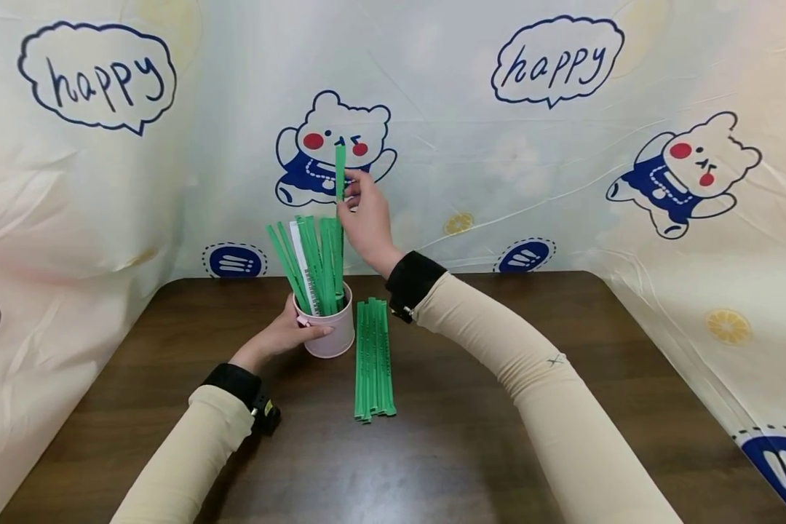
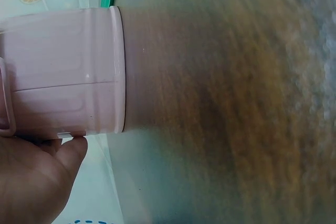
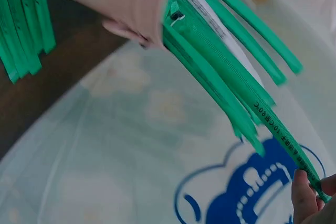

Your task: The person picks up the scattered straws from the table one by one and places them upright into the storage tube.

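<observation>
1. Looking nearest you, there is bare dark table [image 1: 432, 451], with both your sleeved forearms reaching away over it.
2. Just past that, a flat bundle of green strips [image 1: 373, 360] lies on the table, right of the cup and close beside it; these are not in the cup.
3. Your left hand [image 1: 288, 336] wraps the pink cup [image 1: 332, 336] from its left side. The left wrist view shows the cup's wall [image 2: 68, 72] with your thumb [image 2: 68, 153] against it, so the cup is held steady and upright on the table.
4. Inside the cup a fan of green strips [image 1: 314, 266] stands leaning left, with one white strip [image 1: 299, 255] among them.
5. Farther up, your right hand [image 1: 367, 218] pinches one green strip [image 1: 340, 171] near its top end. It stands nearly upright, its lower end down among the others in the cup. The right wrist view shows your fingertips [image 3: 302, 195] closed on that printed strip [image 3: 247, 108].
6. As a judgement: the work looks about midway, with roughly as many strips in the cup as on the table. Whether the held strip is going in or coming out cannot be told.
7. Beyond everything hangs the bear-printed sheet [image 1: 563, 182], walling the far side and both sides. Nothing blocks your hands; only the crowded fan in the cup is near the held strip.
</observation>
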`<state>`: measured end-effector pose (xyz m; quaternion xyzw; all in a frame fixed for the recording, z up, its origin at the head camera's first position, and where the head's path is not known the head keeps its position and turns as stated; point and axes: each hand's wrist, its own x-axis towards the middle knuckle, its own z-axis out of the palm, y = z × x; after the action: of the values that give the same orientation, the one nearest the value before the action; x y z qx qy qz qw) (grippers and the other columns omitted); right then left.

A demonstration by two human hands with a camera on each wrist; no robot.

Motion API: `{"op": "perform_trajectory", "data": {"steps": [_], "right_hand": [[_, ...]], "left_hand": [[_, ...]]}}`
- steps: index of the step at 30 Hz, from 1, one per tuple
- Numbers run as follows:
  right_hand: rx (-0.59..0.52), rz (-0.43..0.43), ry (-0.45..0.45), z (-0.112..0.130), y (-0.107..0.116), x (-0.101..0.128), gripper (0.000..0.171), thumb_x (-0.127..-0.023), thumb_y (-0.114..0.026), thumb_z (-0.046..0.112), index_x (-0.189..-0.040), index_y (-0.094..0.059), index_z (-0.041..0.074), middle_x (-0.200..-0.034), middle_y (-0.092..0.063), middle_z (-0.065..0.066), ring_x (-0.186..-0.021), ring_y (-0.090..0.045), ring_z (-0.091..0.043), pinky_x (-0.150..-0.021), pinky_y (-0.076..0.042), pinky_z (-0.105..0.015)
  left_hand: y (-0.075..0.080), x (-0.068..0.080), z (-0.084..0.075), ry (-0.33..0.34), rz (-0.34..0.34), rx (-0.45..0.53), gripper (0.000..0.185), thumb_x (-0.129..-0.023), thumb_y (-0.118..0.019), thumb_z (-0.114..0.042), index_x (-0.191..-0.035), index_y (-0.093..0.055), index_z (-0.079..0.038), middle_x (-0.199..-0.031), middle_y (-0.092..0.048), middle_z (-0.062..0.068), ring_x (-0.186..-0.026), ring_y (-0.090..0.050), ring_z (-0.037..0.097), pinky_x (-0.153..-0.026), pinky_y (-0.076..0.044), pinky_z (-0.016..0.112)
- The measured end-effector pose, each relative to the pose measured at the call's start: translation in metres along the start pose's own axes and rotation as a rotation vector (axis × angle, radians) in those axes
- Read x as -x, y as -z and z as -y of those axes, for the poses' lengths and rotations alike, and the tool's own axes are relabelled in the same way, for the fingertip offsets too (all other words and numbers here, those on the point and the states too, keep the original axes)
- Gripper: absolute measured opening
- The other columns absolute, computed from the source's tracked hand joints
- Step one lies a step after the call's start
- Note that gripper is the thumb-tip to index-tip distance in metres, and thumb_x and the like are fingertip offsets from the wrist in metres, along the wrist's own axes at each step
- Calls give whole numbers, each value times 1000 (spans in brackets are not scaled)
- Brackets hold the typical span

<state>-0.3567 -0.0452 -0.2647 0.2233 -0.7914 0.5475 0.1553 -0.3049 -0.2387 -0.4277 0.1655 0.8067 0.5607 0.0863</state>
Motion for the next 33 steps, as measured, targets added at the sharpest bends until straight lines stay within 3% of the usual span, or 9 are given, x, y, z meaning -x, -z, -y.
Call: {"op": "perform_trajectory", "data": {"steps": [16,26,33], "right_hand": [[63,82,-31,-41,-20,26,48,-104,-54,3,-150,-41,2,-121,-57,-19,-110,-61,-30,-89,-52,-33],[111,133,-58,-57,-30,41,48,-104,-54,2,-150,-40,0,-123,-57,-20,-111,-63,-30,-91,-53,-36],[133,161,-60,-64,-33,44,49,-103,-55,3,-150,-41,0,-122,-58,-18,-109,-62,-29,-88,-52,-33]], "left_hand": [[-1,-3,2,-25,-1,3,106,-90,-73,-18,-154,10,-6,-156,-10,28,-140,-23,46,-120,-18,73],[-4,-1,0,17,-12,-21,109,-91,-75,-25,-154,11,-3,-156,-11,31,-140,-26,47,-120,-21,71],[-3,0,-2,21,-15,-10,105,-91,-72,-20,-155,10,-5,-157,-12,29,-141,-25,47,-121,-19,72]]}}
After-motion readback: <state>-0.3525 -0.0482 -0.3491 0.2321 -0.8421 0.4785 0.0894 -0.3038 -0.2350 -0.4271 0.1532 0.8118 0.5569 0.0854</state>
